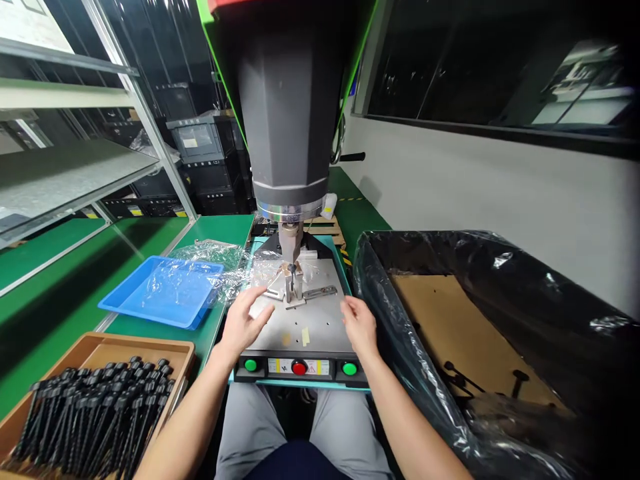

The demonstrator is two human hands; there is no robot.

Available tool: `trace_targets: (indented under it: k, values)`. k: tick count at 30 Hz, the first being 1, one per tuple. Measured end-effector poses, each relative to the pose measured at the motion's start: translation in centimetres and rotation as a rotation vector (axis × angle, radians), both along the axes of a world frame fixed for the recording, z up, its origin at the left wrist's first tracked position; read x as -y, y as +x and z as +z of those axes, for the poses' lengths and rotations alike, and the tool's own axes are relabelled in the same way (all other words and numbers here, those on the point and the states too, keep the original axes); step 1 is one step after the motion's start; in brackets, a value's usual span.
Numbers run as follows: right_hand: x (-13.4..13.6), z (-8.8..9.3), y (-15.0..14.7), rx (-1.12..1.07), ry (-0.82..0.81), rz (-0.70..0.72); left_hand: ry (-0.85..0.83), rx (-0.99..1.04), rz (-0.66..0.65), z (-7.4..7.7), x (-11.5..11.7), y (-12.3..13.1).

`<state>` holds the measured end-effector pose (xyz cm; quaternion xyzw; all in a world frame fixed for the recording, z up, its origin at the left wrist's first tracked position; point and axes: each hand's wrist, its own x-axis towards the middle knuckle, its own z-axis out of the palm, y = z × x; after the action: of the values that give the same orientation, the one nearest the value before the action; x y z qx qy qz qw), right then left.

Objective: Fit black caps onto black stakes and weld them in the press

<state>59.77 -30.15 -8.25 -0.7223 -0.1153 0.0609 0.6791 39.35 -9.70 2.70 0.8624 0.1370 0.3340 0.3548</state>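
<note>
My left hand (244,321) hovers over the left side of the press's metal plate (320,330), thumb and fingers apart, holding nothing. Above the plate's right edge is my right hand (360,325); its fingers are loosely bent, with nothing visible in them. Between the hands stands a small metal fixture (295,297) bolted to the plate. A slim dark part (292,272) is upright in it, just below the metal tip (290,243) of the machine head (285,113). Neither hand touches the fixture.
Green buttons (251,365) and a red button (299,367) line the machine's front. At left are a blue tray (165,320) with clear plastic and a brown tray (183,353) of black ribbed stems. A black-lined box (430,393) with several black pieces stands right.
</note>
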Motion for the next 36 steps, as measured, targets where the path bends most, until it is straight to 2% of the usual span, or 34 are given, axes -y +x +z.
trace_targets:
  k: [2,5,7,9,11,14,17,21,25,28,31,36]
  values:
    - [3.3,-2.6,-1.5,0.165,-0.193,-0.072,-0.023,-0.053,0.105,-3.3,0.8,-3.7]
    - [7.1,-6.4,-4.2,0.407,-0.396,-0.1,-0.059,-0.081,0.395,-10.0,1.6,-8.2]
    - [8.5,-8.6,-5.6,0.41,-0.487,-0.055,-0.074,-0.131,0.533,-14.0,1.8,-10.1]
    - [9.3,-10.2,-6.4,0.356,-0.54,0.005,-0.175,-0.202,0.592,-17.0,1.8,-10.9]
    - [9.7,-11.2,-6.5,0.321,-0.565,0.036,-0.263,-0.264,0.551,-18.5,1.5,-10.9]
    - [10.2,-11.7,-6.0,0.306,-0.574,0.072,-0.291,-0.31,0.459,-18.9,1.0,-10.4]
    - [10.5,-11.5,-5.6,0.293,-0.573,0.116,-0.29,-0.325,0.451,-18.6,0.6,-10.2]
    - [10.5,-10.9,-5.6,0.269,-0.578,0.115,-0.302,-0.301,0.417,-18.6,0.2,-10.3]
    - [10.5,-9.9,-5.7,0.189,-0.593,0.196,-0.39,-0.283,0.373,-18.6,-0.2,-10.5]
    - [10.6,-9.4,-5.7,0.136,-0.615,0.222,-0.45,-0.296,0.367,-18.2,-0.2,-10.6]
    - [10.5,-9.3,-5.7,0.118,-0.617,0.214,-0.439,-0.291,0.377,-18.0,0.2,-10.5]
    - [10.3,-9.5,-5.8,0.121,-0.566,0.219,-0.439,-0.265,0.376,-18.4,0.3,-10.5]
